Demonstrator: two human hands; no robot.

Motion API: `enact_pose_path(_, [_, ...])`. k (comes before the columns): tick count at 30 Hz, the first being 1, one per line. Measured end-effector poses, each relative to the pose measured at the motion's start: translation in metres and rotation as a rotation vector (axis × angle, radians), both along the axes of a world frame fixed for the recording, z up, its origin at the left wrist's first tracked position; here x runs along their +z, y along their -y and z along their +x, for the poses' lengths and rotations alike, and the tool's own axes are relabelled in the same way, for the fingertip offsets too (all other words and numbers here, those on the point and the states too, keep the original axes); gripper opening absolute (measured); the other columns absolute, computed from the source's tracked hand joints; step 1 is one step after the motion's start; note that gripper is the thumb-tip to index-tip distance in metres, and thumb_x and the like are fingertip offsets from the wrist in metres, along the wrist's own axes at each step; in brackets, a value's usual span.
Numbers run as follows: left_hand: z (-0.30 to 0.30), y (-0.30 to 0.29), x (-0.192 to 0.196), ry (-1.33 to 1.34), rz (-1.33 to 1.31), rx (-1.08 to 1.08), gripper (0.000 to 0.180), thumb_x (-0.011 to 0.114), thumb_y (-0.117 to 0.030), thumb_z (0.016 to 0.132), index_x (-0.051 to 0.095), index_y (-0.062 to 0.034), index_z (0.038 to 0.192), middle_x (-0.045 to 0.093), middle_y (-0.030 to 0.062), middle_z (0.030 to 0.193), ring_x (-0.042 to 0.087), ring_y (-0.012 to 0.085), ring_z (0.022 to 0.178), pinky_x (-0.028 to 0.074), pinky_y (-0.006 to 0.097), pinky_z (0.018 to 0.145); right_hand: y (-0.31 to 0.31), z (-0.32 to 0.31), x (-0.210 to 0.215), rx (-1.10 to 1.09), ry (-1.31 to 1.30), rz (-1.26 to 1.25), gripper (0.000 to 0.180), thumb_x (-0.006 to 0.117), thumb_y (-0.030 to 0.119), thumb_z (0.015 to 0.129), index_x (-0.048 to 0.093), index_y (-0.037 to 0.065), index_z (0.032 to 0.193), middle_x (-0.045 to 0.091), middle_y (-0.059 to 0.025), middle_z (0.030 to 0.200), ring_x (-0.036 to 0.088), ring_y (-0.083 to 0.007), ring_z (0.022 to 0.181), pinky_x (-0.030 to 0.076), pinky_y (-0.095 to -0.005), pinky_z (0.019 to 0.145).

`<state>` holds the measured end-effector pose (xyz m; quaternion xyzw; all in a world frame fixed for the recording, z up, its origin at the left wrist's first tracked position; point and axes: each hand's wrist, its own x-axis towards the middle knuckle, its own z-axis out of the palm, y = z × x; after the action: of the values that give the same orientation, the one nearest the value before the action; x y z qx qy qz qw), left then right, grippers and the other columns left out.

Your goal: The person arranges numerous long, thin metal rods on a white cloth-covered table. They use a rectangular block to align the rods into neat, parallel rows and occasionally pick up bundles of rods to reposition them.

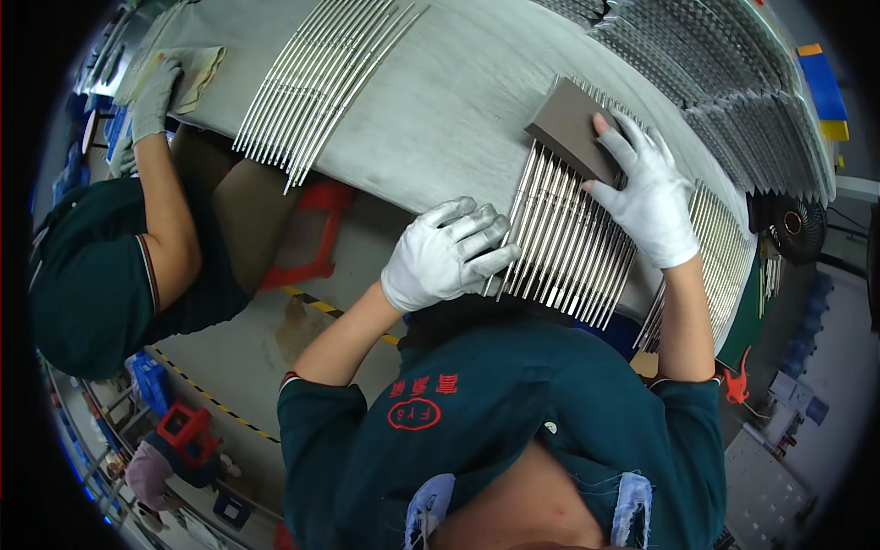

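A row of slim shiny metal rods [566,243] lies side by side on the grey table in front of me. Across their far part rests a flat grey-brown rectangular block [576,130]. My right hand [646,197], in a white glove with bare thumb and index tips, grips the block's right end. The left hand [449,252], gloved in white with greyed fingertips, lies at the row's left edge. Its fingers are stretched out, and the thumb touches the outermost rods. Part of the rods is hidden under the block and right hand.
Another row of rods [321,78] lies farther left on the table [440,110], and more rods [710,243] lie at the right. Stacked ridged metal pieces [706,82] stand at the back right, near a black fan [790,225]. At left, a co-worker's gloved hand [156,101] touches a cloth [203,75].
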<state>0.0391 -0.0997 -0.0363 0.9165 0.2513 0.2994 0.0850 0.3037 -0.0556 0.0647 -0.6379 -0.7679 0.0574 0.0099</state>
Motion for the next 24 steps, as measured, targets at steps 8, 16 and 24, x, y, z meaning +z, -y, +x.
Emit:
enact_pose_path(8, [0.002, -0.002, 0.019, -0.124, -0.069, -0.037, 0.067, 0.074, -0.048, 0.070, 0.064, -0.0170, 0.129, 0.065, 0.0065, 0.128, 0.062, 0.0244, 0.117, 0.049, 0.044, 0.104, 0.007, 0.057, -0.027, -0.091, -0.202, -0.013, 0.090, 0.076, 0.061, 0.075, 0.055, 0.005, 0.141, 0.049, -0.0163, 0.152, 0.040, -0.0481, 0.141, 0.032, -0.0568, 0.116])
enact_pose_path(16, [0.004, -0.011, 0.016, -0.075, -0.043, -0.123, 0.070, 0.071, -0.054, 0.071, 0.062, -0.0153, 0.129, 0.067, 0.0099, 0.123, 0.067, 0.0291, 0.108, 0.053, 0.044, 0.098, 0.017, 0.032, -0.004, -0.016, -0.469, 0.245, 0.053, 0.085, 0.015, 0.073, 0.069, 0.012, 0.124, 0.067, -0.0092, 0.127, 0.070, -0.0269, 0.102, 0.057, -0.0372, 0.086])
enact_pose_path(24, [0.001, -0.011, 0.006, 0.031, 0.012, -0.109, 0.072, 0.074, -0.052, 0.070, 0.061, -0.0143, 0.129, 0.066, 0.0095, 0.124, 0.069, 0.0284, 0.104, 0.055, 0.044, 0.099, 0.039, 0.034, 0.005, 0.044, -0.581, -0.035, 0.059, 0.078, 0.007, 0.078, 0.067, 0.023, 0.133, 0.071, -0.0072, 0.122, 0.071, -0.0274, 0.102, 0.057, -0.0338, 0.091])
